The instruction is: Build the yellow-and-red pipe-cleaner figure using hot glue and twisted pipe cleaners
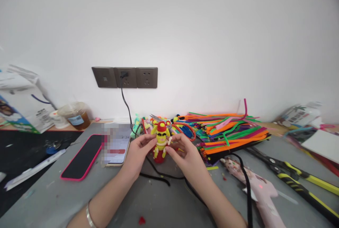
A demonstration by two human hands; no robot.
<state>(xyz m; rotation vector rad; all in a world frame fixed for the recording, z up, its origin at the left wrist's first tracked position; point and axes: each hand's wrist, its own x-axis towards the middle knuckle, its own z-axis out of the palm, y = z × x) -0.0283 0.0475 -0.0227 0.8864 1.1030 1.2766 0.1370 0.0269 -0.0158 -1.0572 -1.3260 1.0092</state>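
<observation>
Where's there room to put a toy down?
Mostly bare mat lies between left arm and right arm, nearer than the black cord, and between left arm and pink-edged phone. It's crowded behind the figure and rightward: fuzzy stems, glue gun, cutters.

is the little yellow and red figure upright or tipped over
Upright: the figure has its head above its red base, between the left hand and right hand.
</observation>
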